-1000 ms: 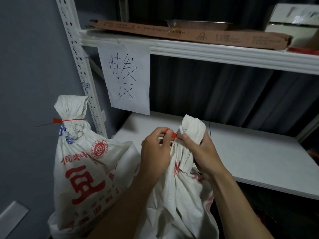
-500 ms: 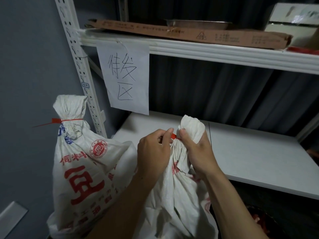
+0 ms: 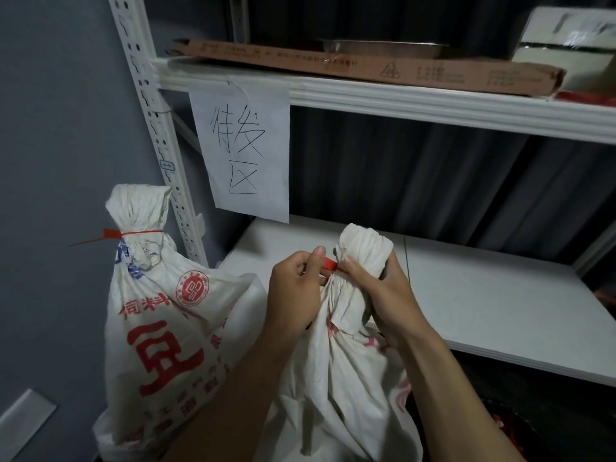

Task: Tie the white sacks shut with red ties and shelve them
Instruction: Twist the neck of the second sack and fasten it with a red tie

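Note:
Two white sacks with red print stand in front of the shelf. The left sack is closed at its neck by a red tie whose tail sticks out left. The nearer sack has its neck bunched upright. My right hand is wrapped around that neck. My left hand pinches the end of a second red tie, which runs tight to the neck between both thumbs. The rest of this tie is hidden by my fingers.
A white lower shelf lies right behind the sacks. The upper shelf carries a flat cardboard box, a metal tray and a pale box. A handwritten paper sign hangs from it. A perforated white post stands at left.
My left hand has slid a little leftward away from the neck, showing more of the red tie between the thumbs. The right hand keeps its hold on the neck.

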